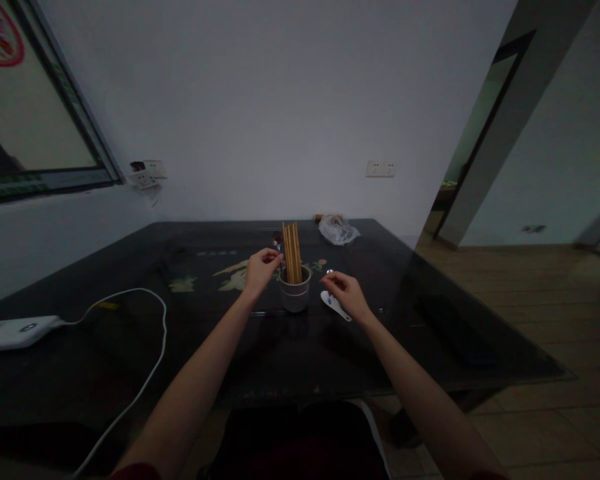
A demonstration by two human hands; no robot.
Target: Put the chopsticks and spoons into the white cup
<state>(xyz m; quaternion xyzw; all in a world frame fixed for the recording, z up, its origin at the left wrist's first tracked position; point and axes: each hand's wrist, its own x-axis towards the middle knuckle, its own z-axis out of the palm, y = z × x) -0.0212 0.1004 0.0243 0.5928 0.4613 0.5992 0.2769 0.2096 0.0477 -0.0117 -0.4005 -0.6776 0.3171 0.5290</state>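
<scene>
A grey metal-looking cup (295, 297) stands on the dark table, with a bundle of wooden chopsticks (293, 253) upright in it. At the cup's left rim, my left hand (263, 270) is closed in a pinch on a metal spoon (278, 240), whose bowl points up. My right hand (347, 292) is to the right of the cup, fingers curled together. A small shiny piece (329, 271) shows just above those fingertips; whether they hold it is unclear. Partly under that hand lies a white ceramic spoon (335, 305) with a blue mark.
A crumpled clear plastic bag (338, 230) lies at the table's back edge by the wall. On the left, a white power bank (20, 333) trails a white cable (164, 320) across the table (220, 347). A dark flat object (453, 330) lies at the right.
</scene>
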